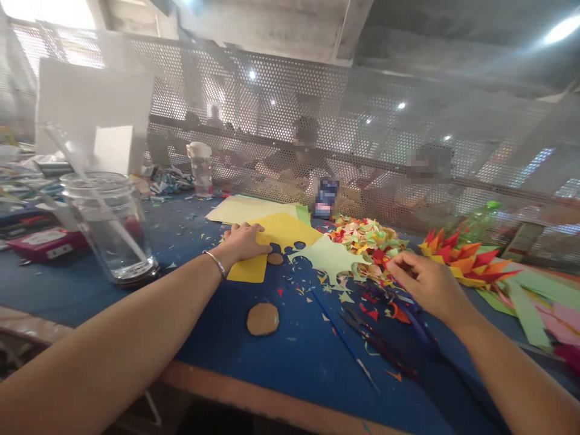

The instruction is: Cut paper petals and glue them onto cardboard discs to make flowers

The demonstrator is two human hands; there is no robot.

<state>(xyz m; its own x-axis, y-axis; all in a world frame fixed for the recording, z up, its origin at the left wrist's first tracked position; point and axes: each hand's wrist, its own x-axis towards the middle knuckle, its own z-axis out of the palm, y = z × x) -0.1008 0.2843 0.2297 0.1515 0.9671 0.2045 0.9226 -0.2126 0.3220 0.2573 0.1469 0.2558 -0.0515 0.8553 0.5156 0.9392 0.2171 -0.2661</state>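
My left hand (pixel 242 244) lies on a yellow paper sheet (pixel 290 229), fingers forward and thumb spread to the side. Beside the thumb sits a small brown disc (pixel 275 258); a larger brown disc (pixel 263 319), apparently cardboard, lies nearer the table edge. A pale green sheet (pixel 328 257) with curved cut-outs overlaps the yellow one. At the right, my right hand (pixel 419 278) is closed, thumb and finger together at a heap of coloured paper scraps (pixel 367 234). Whatever it pinches is too small to tell. Below it are a blurred purple tool (pixel 419 326) and dark-handled scissors (pixel 376 341).
A glass jar of water (pixel 111 229) stands at left, beside a magenta box (pixel 48 243). A thin blue brush (pixel 344 338) lies in front. Behind are a phone (pixel 326 198), a bottle (pixel 200 169) and a perforated screen (pixel 254 96). Pointed orange-red paper shapes (pixel 471 263) lie right.
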